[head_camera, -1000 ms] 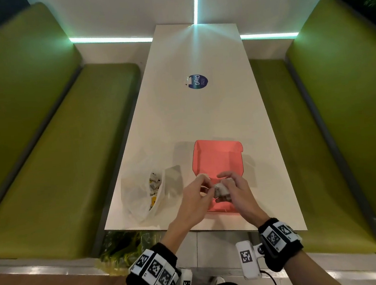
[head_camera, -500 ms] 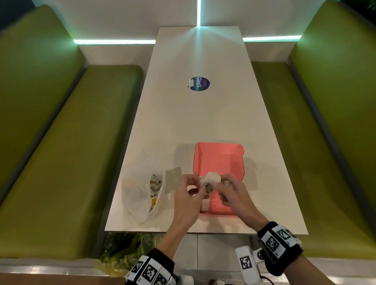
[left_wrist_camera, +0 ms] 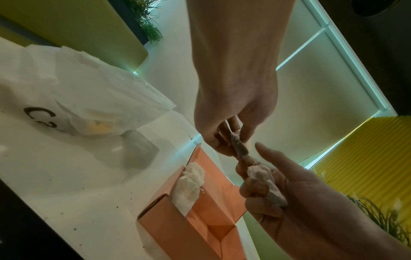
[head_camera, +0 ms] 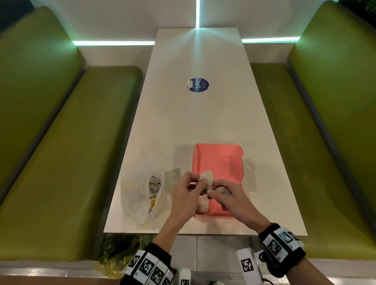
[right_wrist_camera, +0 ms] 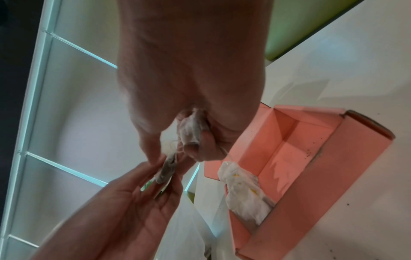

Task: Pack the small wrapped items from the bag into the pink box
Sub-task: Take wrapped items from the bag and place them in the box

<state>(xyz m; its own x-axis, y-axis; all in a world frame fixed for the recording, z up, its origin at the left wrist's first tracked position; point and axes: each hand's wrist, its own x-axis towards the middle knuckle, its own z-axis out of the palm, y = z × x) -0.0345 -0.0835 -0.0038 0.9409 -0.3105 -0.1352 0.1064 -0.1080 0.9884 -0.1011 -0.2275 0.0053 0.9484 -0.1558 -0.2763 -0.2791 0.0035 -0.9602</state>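
Pink box point(head_camera: 216, 162) sits low centre, bag point(head_camera: 139, 193) left of it. Both my hands have risen above it — left hand point(head_camera: 183, 195) pinching one sachet point(head_camera: 206, 179), right hand point(head_camera: 229, 198) curled on another point(left_wrist_camera: 264, 179) — separating them before dropping in.

You are working in dim light: the brightest sources are the cyan-white light strips point(head_camera: 197, 6) in the wall, which throw a streak of glare on the far end of the table point(head_camera: 203, 118). Your head view bends strongly at its edges. Both wrist views are murky and soft, and the right hand point(right_wrist_camera: 189, 105) is motion-blurred.
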